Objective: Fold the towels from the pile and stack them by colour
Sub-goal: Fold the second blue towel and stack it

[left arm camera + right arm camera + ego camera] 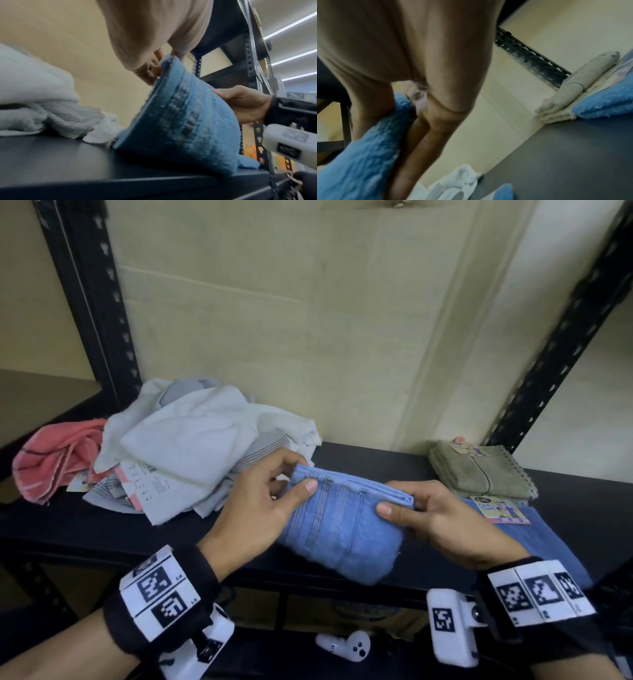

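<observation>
A folded light-blue towel (342, 522) with stitched bands is held just above the black shelf (102, 529) in the middle. My left hand (270, 501) pinches its upper left corner, thumb on top. My right hand (418, 511) pinches its upper right edge, thumb on top. In the left wrist view the blue towel (180, 121) stands tilted with its lower edge on the shelf. The unfolded pile (198, 446) of white and grey towels lies at the left, with a pink towel (54, 463) beside it. A folded blue towel (548, 539) and folded olive towels (479, 470) sit at the right.
Black perforated uprights (92, 302) frame the shelf on both sides, with a beige wall (308, 320) behind. Paper labels (144, 484) lie among the pile. A white controller (346, 645) rests on the lower level below the shelf edge.
</observation>
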